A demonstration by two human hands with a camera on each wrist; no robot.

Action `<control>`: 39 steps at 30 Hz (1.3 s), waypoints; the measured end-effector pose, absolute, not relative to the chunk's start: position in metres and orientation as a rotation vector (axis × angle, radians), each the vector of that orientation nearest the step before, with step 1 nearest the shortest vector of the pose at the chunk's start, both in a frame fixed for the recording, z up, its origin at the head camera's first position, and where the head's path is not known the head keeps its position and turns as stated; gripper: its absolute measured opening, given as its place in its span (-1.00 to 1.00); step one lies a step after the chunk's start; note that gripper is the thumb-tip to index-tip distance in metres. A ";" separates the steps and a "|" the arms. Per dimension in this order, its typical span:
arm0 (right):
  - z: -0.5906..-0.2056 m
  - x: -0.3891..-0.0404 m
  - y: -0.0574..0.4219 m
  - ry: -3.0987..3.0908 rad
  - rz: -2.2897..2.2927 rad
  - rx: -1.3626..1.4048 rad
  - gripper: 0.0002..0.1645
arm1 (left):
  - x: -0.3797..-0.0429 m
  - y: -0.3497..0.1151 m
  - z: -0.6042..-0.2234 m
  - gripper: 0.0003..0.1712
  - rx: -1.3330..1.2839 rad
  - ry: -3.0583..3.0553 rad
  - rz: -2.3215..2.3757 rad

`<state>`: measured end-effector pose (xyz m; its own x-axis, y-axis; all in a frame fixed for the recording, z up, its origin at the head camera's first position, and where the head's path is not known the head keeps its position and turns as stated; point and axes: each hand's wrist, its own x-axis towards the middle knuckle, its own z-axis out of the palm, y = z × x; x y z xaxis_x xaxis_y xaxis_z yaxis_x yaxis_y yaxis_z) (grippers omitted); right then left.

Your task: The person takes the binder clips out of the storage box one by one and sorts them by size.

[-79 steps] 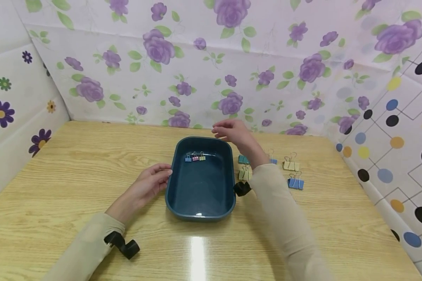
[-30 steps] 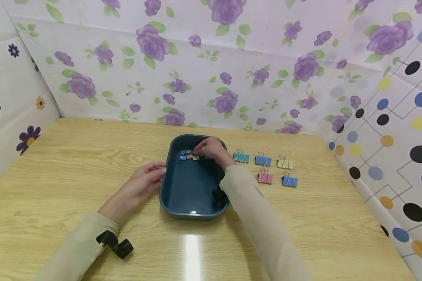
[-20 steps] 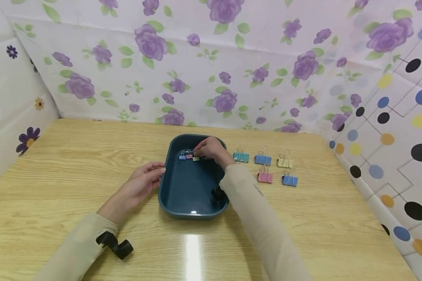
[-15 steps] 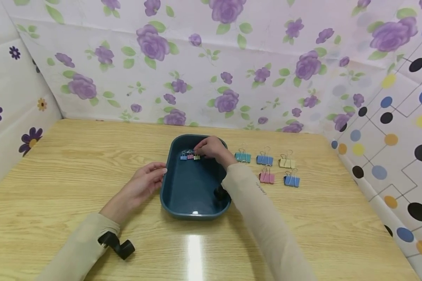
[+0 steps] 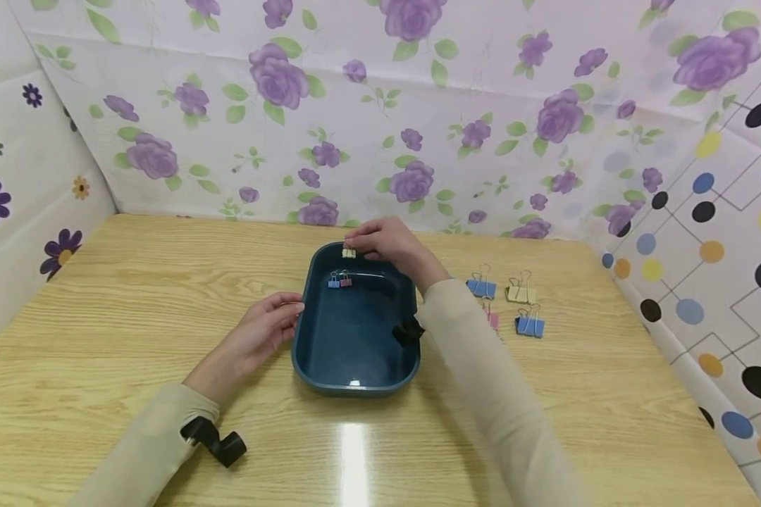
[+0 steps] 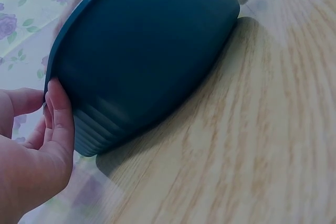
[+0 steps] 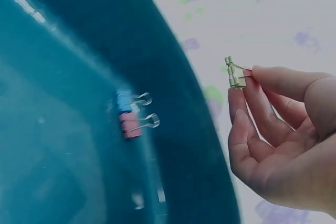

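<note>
My right hand point(image 5: 393, 245) pinches a small yellow binder clip point(image 5: 349, 253) by its wire handle, over the far rim of a dark teal plastic tray point(image 5: 355, 387). In the right wrist view the yellow clip hangs between thumb and fingertips, away from the tray wall. Small blue point(image 5: 333, 283) and pink point(image 5: 346, 282) binder clips stay side by side inside the tray's far end. My left hand point(image 5: 263, 331) holds the tray's left rim; in the left wrist view the thumb and fingers point(image 6: 61, 111) lie on either side of the rim.
Right of the tray, larger binder clips lie on the wooden table point(image 5: 165, 282): blue point(image 5: 482, 289), yellow point(image 5: 521, 294), another blue point(image 5: 530, 326), and a pink one point(image 5: 493, 320) partly behind the right sleeve. Flowered cloth point(image 5: 228, 105) hangs behind the table.
My right hand reached into the tray, took the small yellow binder clip and lifted it up toward the far rim. My left hand has kept its place on the tray.
</note>
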<state>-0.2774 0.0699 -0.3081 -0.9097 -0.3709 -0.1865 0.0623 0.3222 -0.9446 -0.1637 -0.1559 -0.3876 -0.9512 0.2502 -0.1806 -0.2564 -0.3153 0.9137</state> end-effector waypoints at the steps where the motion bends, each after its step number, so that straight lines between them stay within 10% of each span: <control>1: -0.304 -0.276 0.071 2.234 -1.609 -0.288 -0.72 | -0.164 -0.156 -0.387 -0.90 -0.009 1.613 2.321; 39: -0.321 -0.225 0.184 2.454 -1.427 -0.205 -0.70 | -0.164 -0.157 -0.388 -0.86 -0.017 1.614 2.308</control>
<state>-0.2248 0.1836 -0.3214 -0.9466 -0.2672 -0.1805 0.0247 0.4980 -0.8668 -0.1644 -0.1570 -0.3879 -0.9475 0.2550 -0.1928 -0.2687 -0.3083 0.9126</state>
